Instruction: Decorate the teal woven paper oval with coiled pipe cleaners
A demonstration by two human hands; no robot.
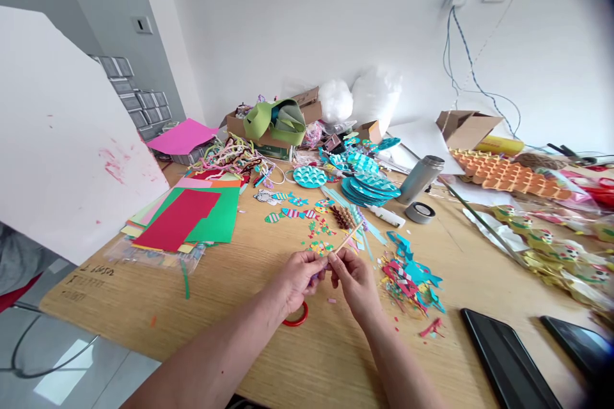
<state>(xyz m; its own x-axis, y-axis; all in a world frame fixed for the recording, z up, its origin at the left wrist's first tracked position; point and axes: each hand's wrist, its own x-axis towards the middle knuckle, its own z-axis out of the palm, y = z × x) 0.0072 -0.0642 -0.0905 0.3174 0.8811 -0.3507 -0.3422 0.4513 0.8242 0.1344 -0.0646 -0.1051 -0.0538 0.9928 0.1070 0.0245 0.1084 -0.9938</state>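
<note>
Table point(309, 367); stick point(348, 238) slants forward-right.

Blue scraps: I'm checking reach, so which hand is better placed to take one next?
Probably the right hand: the blue scraps lie on its side, nearer than to the left hand. Both hands meet at the stick, though, so the right may need freeing first.

purple item point(315, 276): mostly hidden, unidentifiable | red ring point(299, 323): partly covered | black phone point(511, 358): bottom-cropped
</note>
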